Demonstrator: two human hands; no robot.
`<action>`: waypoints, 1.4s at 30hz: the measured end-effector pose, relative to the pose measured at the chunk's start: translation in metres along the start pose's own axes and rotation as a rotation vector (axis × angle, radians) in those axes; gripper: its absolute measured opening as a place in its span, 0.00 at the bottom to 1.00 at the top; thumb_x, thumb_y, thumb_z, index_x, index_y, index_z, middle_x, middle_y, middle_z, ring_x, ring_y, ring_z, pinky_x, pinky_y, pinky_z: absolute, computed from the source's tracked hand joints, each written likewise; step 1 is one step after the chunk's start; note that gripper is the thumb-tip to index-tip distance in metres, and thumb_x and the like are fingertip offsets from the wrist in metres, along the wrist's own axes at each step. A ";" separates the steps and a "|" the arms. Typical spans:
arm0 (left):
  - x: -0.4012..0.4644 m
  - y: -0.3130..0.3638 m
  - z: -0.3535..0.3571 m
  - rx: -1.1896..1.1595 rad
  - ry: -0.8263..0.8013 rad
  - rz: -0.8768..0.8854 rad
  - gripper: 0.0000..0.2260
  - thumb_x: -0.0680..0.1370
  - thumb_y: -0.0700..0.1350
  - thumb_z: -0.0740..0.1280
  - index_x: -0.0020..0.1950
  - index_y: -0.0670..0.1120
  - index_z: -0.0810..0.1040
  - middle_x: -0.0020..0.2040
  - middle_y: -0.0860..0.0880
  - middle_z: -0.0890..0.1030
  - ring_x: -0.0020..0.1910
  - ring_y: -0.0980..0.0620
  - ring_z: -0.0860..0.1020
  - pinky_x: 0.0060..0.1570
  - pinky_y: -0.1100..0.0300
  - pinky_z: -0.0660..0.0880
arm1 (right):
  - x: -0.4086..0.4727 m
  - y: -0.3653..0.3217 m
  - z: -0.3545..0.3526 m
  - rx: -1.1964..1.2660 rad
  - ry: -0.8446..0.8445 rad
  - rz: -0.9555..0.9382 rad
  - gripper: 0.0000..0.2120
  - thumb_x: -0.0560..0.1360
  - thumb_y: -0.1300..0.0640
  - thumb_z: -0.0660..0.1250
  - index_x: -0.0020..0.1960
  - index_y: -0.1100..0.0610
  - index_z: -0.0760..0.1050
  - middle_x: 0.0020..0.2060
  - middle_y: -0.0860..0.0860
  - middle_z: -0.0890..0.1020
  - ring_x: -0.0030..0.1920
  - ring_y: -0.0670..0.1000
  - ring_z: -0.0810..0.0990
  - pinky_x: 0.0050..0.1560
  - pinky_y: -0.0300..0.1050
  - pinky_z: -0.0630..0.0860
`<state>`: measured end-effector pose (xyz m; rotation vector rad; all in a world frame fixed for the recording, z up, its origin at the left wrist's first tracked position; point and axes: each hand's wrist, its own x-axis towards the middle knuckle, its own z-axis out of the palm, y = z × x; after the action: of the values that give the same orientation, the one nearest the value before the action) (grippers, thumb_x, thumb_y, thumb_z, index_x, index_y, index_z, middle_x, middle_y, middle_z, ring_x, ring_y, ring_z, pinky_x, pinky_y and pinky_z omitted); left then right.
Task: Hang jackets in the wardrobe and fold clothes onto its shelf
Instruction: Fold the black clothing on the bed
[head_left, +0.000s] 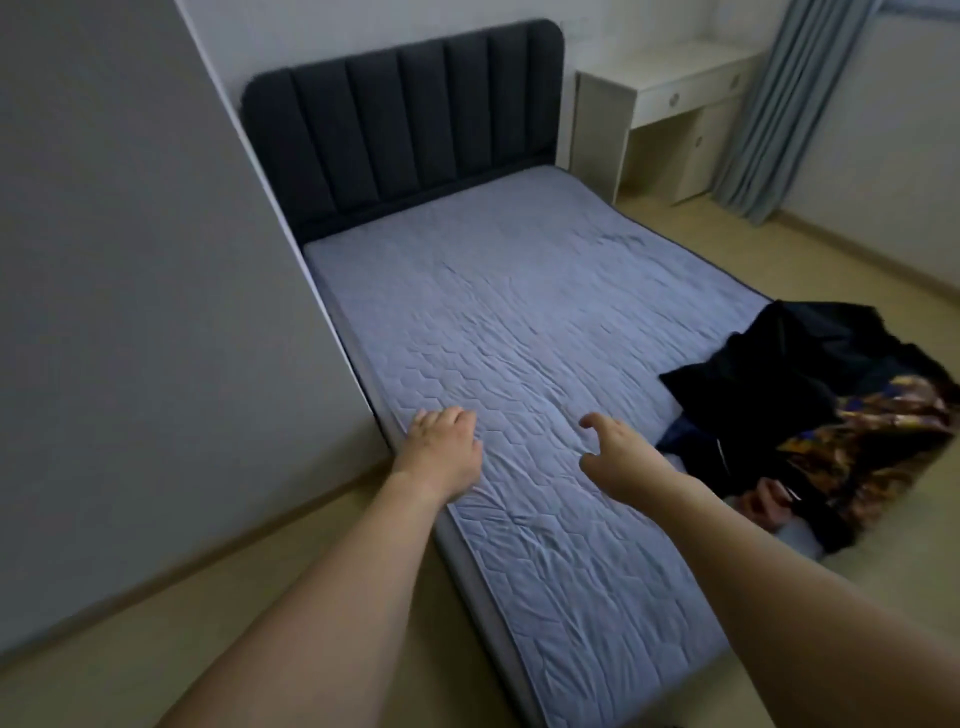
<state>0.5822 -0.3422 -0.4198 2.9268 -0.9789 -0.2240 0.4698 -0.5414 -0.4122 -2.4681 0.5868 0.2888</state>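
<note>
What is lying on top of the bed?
A heap of clothes, dark with a gold-patterned piece, sits at the right edge of the bed. What lies beneath the heap is covered.

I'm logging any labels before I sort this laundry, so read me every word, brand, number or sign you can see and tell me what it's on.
None: no readable text anywhere in the head view.
Pile of clothes on the bed: only a gold and blue print, no letters.
Desk: round drawer knobs, no writing.
</note>
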 end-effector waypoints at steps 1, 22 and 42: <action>0.014 0.025 0.001 -0.025 -0.008 -0.007 0.19 0.80 0.51 0.57 0.68 0.46 0.70 0.68 0.46 0.72 0.67 0.45 0.70 0.69 0.50 0.60 | 0.005 0.026 -0.014 0.001 -0.009 0.012 0.25 0.77 0.56 0.60 0.73 0.55 0.61 0.70 0.56 0.67 0.67 0.56 0.69 0.56 0.42 0.66; 0.295 0.461 0.088 -0.100 -0.278 -0.067 0.20 0.81 0.51 0.56 0.72 0.48 0.67 0.71 0.47 0.70 0.68 0.45 0.69 0.69 0.52 0.61 | 0.167 0.492 -0.270 0.107 -0.099 0.202 0.26 0.77 0.60 0.59 0.74 0.57 0.61 0.71 0.55 0.65 0.66 0.56 0.70 0.63 0.49 0.71; 0.604 0.749 0.185 -0.403 -0.454 -0.247 0.21 0.78 0.48 0.59 0.72 0.52 0.66 0.71 0.49 0.67 0.66 0.47 0.69 0.63 0.53 0.70 | 0.427 0.841 -0.417 0.384 -0.066 0.466 0.27 0.72 0.62 0.61 0.71 0.57 0.65 0.58 0.56 0.77 0.53 0.55 0.77 0.46 0.44 0.74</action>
<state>0.5859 -1.3038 -0.6086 2.6518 -0.5109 -1.0018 0.4805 -1.5502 -0.6265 -1.9274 1.0794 0.3943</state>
